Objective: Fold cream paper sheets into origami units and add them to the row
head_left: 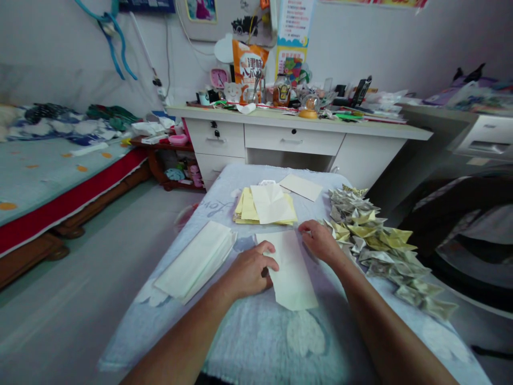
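While I count what lies on the cloth-covered worktop (240,342), I find one pale sheet (294,280) between two hands, one bundle of white paper (196,262) near the left edge, and one pile of yellow paper (242,207) toward the far edge. One creased white sheet (269,206) lies upon this pile, and one pale card (301,187) lies behind it, close to the far right corner. Along the right edge are many folded paper pieces (371,235), grey and yellow; they overlap so much that I cannot count them exactly.

The pale sheet lies flat, its long sides running from the near edge toward the far edge. The fingers of the left hand (253,268) reach over its left side, curved and a little apart from one another; whether they pinch the paper, I cannot tell. The right hand (319,240) is just beside the sheet's far right corner, its fingers bent and close together; I cannot tell if they touch the paper.

Both forearms come from the near edge and lean inward, with the backs of the hands turned mostly upward.
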The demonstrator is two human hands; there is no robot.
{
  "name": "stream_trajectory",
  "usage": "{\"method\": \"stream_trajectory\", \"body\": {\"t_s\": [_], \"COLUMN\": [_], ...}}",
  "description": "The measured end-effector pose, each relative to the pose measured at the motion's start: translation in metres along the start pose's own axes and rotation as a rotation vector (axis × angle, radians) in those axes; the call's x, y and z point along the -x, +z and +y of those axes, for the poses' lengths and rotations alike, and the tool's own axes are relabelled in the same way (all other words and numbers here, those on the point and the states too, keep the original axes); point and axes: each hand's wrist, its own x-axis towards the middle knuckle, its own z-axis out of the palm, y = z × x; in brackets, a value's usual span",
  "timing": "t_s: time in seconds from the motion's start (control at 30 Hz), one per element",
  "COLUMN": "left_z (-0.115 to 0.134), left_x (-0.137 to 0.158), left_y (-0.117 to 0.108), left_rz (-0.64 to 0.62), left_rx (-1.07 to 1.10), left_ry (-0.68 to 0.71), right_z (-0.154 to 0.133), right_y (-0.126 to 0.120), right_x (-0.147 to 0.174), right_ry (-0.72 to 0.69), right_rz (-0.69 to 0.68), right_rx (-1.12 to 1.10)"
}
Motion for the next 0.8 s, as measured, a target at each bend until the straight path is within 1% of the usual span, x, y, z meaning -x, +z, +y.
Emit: {"method": "stream_trajectory", "body": {"t_s": [0.07, 0.13, 0.2, 0.23, 0.33, 0.4, 0.53, 0.63, 0.8], "left_z": [0.002, 0.003, 0.004, 0.004, 0.002, 0.001, -0.003, -0.006, -0.008], "left_x": [0.001, 0.002, 0.001, 0.001, -0.001, -0.002, -0.005, -0.007, -0.008], "left_y": [-0.002, -0.004, -0.006, -0.007, -0.009, -0.010, -0.011, -0.010, -0.009], "left_rz": [0.039, 0.063, 0.066, 0.065, 0.063, 0.071, 0.124, 0.161, 0.145], "left_rx": [-0.072, -0.116, -0.116, -0.105, -0.061, -0.019, 0.066, 0.116, 0.184], "left_ry": [0.008, 0.017, 0.016, 0.016, -0.001, -0.022, -0.050, -0.053, -0.027], "right_z": [0.009, 0.011, 0.007, 0.004, -0.004, -0.006, -0.003, 0.000, -0.002], "right_y": [-0.003, -0.007, -0.012, -0.014, -0.016, -0.014, -0.008, -0.007, -0.010], "right_x": [0.002, 0.006, 0.013, 0.019, 0.036, 0.046, 0.060, 0.068, 0.080], "right_ry": [0.031, 0.024, -0.054, -0.095, -0.256, -0.326, -0.341, -0.351, -0.403], "right_rz": [0.031, 0.061, 0.085, 0.074, -0.064, -0.142, -0.235, -0.242, -0.280], "right_rx": [0.011, -0.001, -0.066, -0.098, -0.184, -0.196, -0.181, -0.216, -0.296]}}
